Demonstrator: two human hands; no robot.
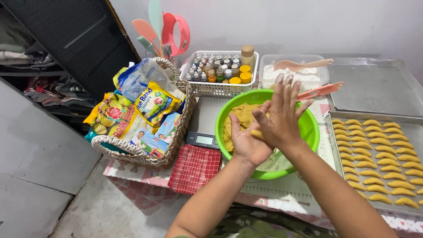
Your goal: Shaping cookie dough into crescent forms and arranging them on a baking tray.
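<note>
Palms together over the bowl, a small yellow dough piece rolled between them.

On the table (282, 189), the long metal baking tray (337, 145) at right holds rows of yellow crescent dough pieces (379, 154), close by the hands. The round green plastic bowl (308, 128) sits just under them, with the yellow dough mass (240, 117) inside. The woven basket of packets (145, 156) and the white crate of small bottles (220, 72) stand clear at left and back. The left hand (246, 141) lies flat and open, palm up; the right hand (282, 117), fingers spread, presses across it, trapping the small yellow dough roll (257, 134).
</note>
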